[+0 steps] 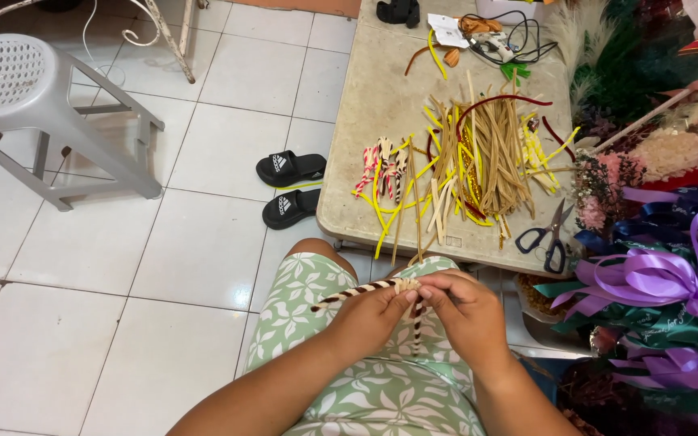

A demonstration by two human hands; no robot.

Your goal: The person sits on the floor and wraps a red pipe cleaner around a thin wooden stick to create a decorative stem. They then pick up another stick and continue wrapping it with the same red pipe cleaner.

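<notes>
both hands over the lap, near edge of scene. left hand [373, 315] and right hand [466, 311] together, each pinched on the striped stem [357, 291] at its bend; one end juts left, one hangs down. risk: a loose pinch lets the twist spring open; stem could drop to the floor. table [365, 121] pile sits far.

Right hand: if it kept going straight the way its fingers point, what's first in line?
The right hand points left toward the left hand; first it meets the striped pipe cleaner both hands pinch, then the left fingers. They look nearly touching, though depth is unclear.
</notes>
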